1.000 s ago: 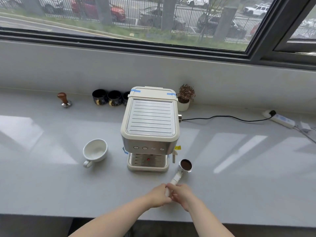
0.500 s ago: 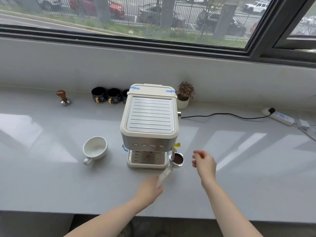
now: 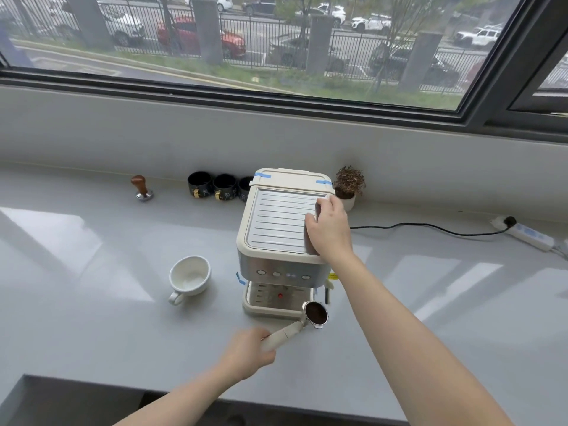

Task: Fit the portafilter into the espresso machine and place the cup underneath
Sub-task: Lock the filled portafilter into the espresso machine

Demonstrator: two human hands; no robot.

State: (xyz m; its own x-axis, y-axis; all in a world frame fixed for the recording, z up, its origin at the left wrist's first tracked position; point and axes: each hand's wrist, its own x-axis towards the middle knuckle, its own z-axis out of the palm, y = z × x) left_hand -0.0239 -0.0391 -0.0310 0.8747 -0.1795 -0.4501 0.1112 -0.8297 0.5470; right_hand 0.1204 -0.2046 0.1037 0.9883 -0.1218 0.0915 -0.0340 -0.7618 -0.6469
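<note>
A cream and steel espresso machine (image 3: 276, 229) stands mid-counter, its drip tray (image 3: 261, 304) facing me. My left hand (image 3: 249, 353) grips the cream handle of the portafilter (image 3: 315, 315), whose basket of dark ground coffee hovers by the tray's front right corner, outside the machine. My right hand (image 3: 329, 232) lies flat on the right side of the machine's ribbed top, fingers spread. An empty white cup (image 3: 190, 276) sits on the counter left of the machine, handle toward me.
Behind the machine stand black cups (image 3: 212, 185), a wooden-handled tamper (image 3: 140, 187) and a small potted plant (image 3: 349, 186). A black cord (image 3: 430, 229) runs right to a power strip (image 3: 528, 235). The counter's front edge (image 3: 184, 392) is near my arms.
My right hand let go of the portafilter handle, rose and came down on the machine's top. My left hand alone carried the portafilter left toward the drip tray. The view moved closer.
</note>
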